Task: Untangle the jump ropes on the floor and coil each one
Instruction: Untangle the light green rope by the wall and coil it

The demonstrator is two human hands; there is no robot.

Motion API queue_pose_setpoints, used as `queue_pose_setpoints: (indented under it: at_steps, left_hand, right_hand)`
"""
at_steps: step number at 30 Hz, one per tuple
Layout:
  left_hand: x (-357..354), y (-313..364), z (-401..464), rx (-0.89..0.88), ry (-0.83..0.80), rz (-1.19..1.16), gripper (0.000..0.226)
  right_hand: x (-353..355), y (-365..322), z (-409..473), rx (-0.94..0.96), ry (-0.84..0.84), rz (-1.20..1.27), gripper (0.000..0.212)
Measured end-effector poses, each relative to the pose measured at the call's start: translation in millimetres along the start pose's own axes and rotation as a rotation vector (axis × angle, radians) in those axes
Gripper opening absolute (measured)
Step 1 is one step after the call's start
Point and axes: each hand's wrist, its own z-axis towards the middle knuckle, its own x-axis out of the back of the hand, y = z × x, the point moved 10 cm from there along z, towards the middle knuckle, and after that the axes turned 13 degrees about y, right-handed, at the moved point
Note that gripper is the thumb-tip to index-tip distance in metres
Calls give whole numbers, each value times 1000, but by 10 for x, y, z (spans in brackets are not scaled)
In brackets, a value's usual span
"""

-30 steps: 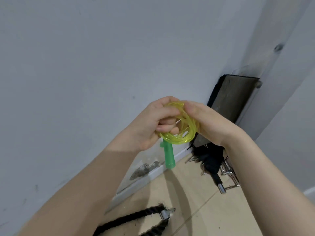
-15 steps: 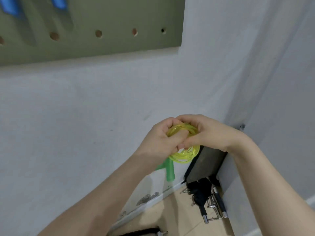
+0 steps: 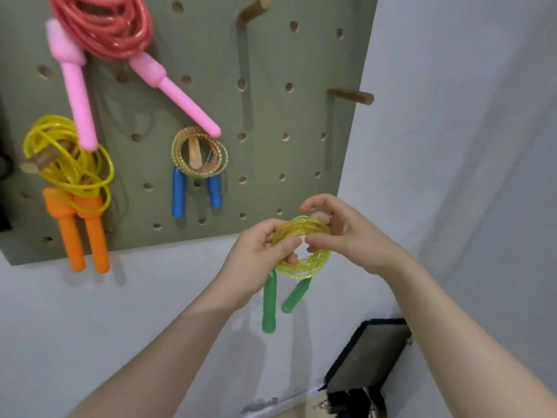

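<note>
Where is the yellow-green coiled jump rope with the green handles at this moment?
In the head view, right of centre, the yellow-green coiled jump rope with green handles is held between the left hand and right hand, just below the green pegboard.

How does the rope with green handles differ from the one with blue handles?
The green-handled rope is held in both hands, left hand and right hand, off the pegboard; the blue-handled rope hangs on a wooden peg. The first one's coil looks brighter yellow-green, the other's duller. Both are small tight coils with two handles dangling.
</note>
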Motion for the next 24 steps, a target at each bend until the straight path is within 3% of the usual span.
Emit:
queue_pose_setpoints:
  at_steps: [6,11,17,20,24]
  left_hand:
    - [177,511,260,-159,-17,-119,25]
    - [70,699,572,-249,-140,-63,25]
    - [-271,978,922,-387,-88,13,18]
    - [-482,1234,1072,-525,-62,91,17]
    - [-790,1472,1267,-630,-12,160,16]
  right_hand:
    - [120,-449,267,236,283,97,21]
    - [273,-620,346,291,269,33,29]
    - [892,-1010,373,577,719,-180,30]
    - [1180,-1220,399,727,829,-218,30]
    - [1620,-1239,646,669,848,-105,26]
